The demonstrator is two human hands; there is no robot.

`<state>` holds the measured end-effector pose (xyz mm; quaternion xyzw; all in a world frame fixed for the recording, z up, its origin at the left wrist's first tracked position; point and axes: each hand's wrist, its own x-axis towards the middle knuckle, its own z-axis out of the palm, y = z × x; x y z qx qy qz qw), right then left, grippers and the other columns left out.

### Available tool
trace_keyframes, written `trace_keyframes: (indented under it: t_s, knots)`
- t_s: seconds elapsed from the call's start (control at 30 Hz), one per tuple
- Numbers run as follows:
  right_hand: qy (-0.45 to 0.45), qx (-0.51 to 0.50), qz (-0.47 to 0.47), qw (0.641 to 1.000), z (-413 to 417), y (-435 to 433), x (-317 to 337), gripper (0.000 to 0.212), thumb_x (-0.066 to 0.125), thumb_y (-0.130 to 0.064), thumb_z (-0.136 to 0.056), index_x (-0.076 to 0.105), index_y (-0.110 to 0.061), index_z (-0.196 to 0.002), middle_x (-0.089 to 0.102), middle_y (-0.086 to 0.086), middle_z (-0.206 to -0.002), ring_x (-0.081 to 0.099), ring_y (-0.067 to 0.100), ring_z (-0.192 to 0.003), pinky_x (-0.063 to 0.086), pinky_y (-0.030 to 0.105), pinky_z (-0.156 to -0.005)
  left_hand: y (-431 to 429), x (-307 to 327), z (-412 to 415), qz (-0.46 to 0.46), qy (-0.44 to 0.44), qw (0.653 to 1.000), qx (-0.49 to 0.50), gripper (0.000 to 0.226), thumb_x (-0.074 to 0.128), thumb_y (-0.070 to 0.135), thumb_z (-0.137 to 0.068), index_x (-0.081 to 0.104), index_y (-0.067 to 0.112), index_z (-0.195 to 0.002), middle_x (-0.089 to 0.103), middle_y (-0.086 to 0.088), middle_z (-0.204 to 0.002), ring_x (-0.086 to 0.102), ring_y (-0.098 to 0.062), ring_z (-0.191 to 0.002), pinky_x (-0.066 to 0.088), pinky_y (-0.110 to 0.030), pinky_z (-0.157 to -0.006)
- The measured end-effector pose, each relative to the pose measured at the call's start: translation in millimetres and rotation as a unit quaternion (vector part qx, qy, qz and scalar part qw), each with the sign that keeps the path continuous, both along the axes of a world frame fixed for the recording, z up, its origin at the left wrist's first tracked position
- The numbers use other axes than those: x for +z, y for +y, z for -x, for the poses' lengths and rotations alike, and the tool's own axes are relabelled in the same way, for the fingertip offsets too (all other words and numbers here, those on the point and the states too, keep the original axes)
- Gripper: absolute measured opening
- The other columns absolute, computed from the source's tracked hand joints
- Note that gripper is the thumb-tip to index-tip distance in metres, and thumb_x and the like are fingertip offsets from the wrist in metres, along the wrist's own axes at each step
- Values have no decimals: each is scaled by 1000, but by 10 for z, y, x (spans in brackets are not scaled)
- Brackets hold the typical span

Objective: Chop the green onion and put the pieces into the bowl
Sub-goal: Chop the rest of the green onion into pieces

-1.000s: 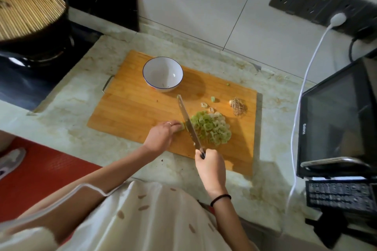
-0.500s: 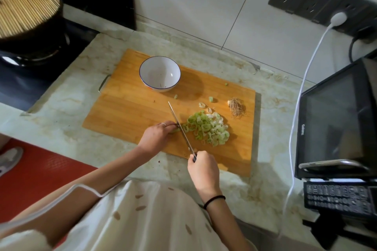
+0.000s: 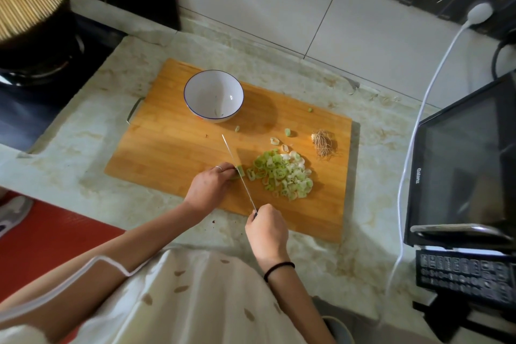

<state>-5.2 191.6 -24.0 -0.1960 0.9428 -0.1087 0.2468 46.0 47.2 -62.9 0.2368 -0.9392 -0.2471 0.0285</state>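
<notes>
Green onion is down to a short stub on the cutting board, pinched in the grip of the left hand, whose fingertips curl over it just left of the knife. The right hand is clenched round the handle, with the blade edge down and touching the stub's exposed end. Sliced rings lie in a pile just right of the blade. The bowl stands at the board's far side, well apart, holding no more than a fleck or two. To finish well, tuck the fingertips back, let the knuckles guide the blade, and take thin straight cuts, since so little is left to hold. The stub's long axis seems to run left to right across the board, roughly square to the blade, cut end toward the pile, though the fingers hide most of it.
</notes>
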Motion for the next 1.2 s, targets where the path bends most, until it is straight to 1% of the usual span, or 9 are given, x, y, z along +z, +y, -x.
trace_keyframes:
  t_s: [0.17, 0.47, 0.6, 0.7, 0.77, 0.87, 0.97, 1.03, 1.2]
  knots:
    - [7, 23, -21, 1000, 11, -96, -40, 19, 49, -21, -91, 64, -10, -92, 69, 8, -94, 66, 27, -89, 43, 27, -62, -13, 7, 18, 1, -24, 1000, 5, 38, 49, 4, -84, 63, 18, -116, 57, 4, -127, 62, -29, -92, 52, -40, -67]
    - [-41, 5, -18, 999, 165, -378, 24, 19, 48, -18, -91, 62, -7, -97, 68, 11, -97, 65, 30, -92, 47, 30, -64, 15, 22, -13, 1, 28, 1000, -4, 34, 56, -1, -80, 68, 12, -108, 64, -2, -116, 66, -29, -80, 52, -33, -58]
    - [-52, 1, -2, 999, 216, -339, 67, 21, 47, -20, -91, 62, -6, -91, 68, 13, -92, 65, 31, -88, 43, 27, -59, 19, 4, -21, 10, 36, 999, 15, 31, 59, 3, -82, 69, 16, -108, 65, 0, -114, 67, -28, -79, 53, -32, -56]
    - [-66, -17, 40, 997, 228, -236, 80, 20, 48, -21, -91, 55, -7, -78, 67, 15, -87, 64, 33, -82, 39, 27, -56, 15, -3, -38, 1, 54, 998, 25, 27, 63, 3, -80, 71, 18, -101, 67, 1, -109, 67, -26, -74, 53, -32, -52]
    - [-34, -25, 38, 998, 254, -91, 88, 22, 49, -20, -90, 52, -10, -71, 67, 15, -81, 64, 32, -77, 35, 26, -54, 7, -13, -52, -1, 61, 998, 18, 25, 65, 5, -78, 71, 18, -99, 67, 2, -108, 67, -25, -76, 54, -32, -53]
    - [60, -5, 5, 998, 317, 138, 112, 24, 50, -23, -90, 53, -15, -67, 66, 10, -73, 63, 28, -70, 31, 24, -48, -13, -32, -95, 10, 91, 996, 4, 24, 72, 9, -76, 72, 19, -97, 70, 3, -105, 67, -22, -86, 55, -29, -56]
    - [106, 21, 20, 994, 298, 228, 152, 29, 47, -28, -91, 54, -15, -67, 64, 7, -68, 62, 25, -67, 26, 25, -45, -11, -65, -146, 10, 103, 995, -12, 29, 70, 7, -78, 71, 19, -104, 69, 3, -110, 63, -20, -98, 55, -30, -67]
    - [109, 46, 35, 992, 210, 235, 156, 29, 47, -29, -92, 57, -14, -70, 64, 6, -69, 62, 23, -67, 29, 24, -50, -12, -87, -168, 6, 98, 995, -20, 36, 67, 2, -78, 69, 18, -109, 66, 2, -116, 62, -22, -101, 56, -33, -71]
    - [74, 94, 51, 991, 26, 185, 92, 24, 45, -30, -93, 49, -18, -72, 64, 5, -76, 62, 23, -74, 30, 24, -54, -37, -57, -189, -8, 78, 997, -5, 39, 63, 1, -76, 67, 21, -110, 64, 2, -116, 61, -27, -94, 54, -31, -65]
